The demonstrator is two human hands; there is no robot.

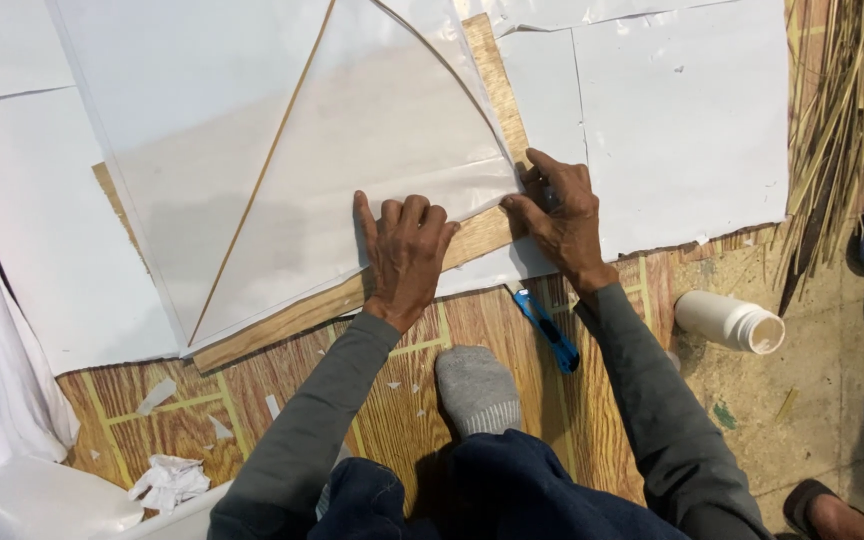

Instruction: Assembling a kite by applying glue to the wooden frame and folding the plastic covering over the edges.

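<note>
White translucent kite paper, with thin bamboo spars glued across it, lies over a wooden board on the floor. The left hand presses flat, fingers curled, on the paper's folded lower edge, gripping nothing. The right hand pinches the paper's corner; whether it holds a small tool, I cannot tell. Uneven pressure could wrinkle or tear the thin sheet. A blue utility knife lies just below the right wrist.

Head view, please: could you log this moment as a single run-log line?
left hand: flat on translucent paper sheet | right hand: pinching sheet corner | wooden board: under sheet edge | blue cutter: on floor | white bottle: lying, open
</note>
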